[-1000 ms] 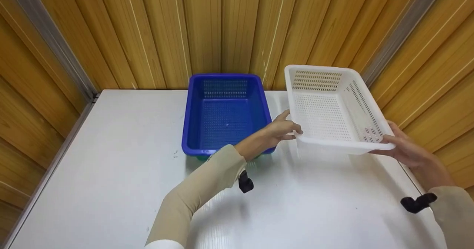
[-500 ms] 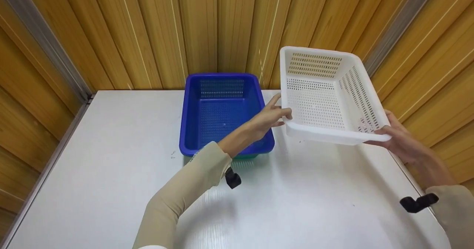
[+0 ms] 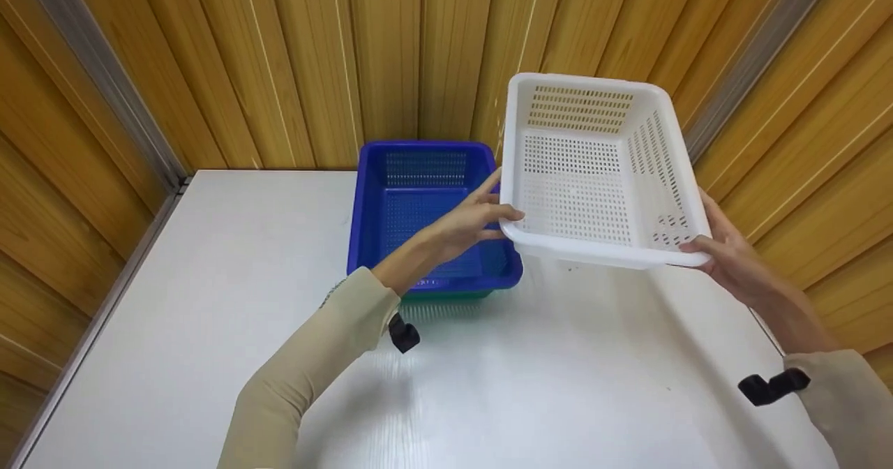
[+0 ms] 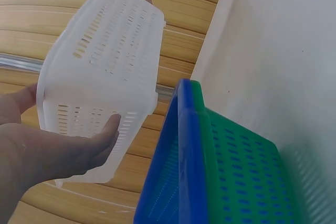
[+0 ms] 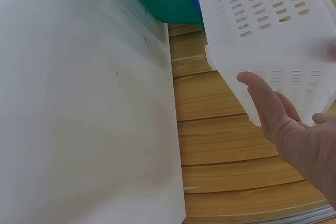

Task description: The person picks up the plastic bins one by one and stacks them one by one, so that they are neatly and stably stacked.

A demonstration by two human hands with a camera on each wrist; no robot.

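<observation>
A white perforated plastic basket (image 3: 575, 197) is held up above the table, tilted, its inside facing the head view. My left hand (image 3: 464, 225) grips its near left corner, thumb over the rim and fingers along the outer wall, as the left wrist view shows. At the near right corner my right hand (image 3: 729, 259) holds the rim, its fingers spread under the wall in the right wrist view. Left of the white basket, a blue basket (image 3: 356, 235) stands nested in a green basket (image 4: 247, 171) on the table. My left forearm passes over the blue one.
The white table (image 3: 230, 280) runs up to wood-patterned panels (image 3: 418, 50) at the back and sides. Grey metal posts (image 3: 111, 71) stand at the corners. The blue and green stack sits near the back panel.
Both hands have raised the white basket and carried it leftward, so its left edge now overlaps the blue basket in the head view. The blue and green stack stays in place.
</observation>
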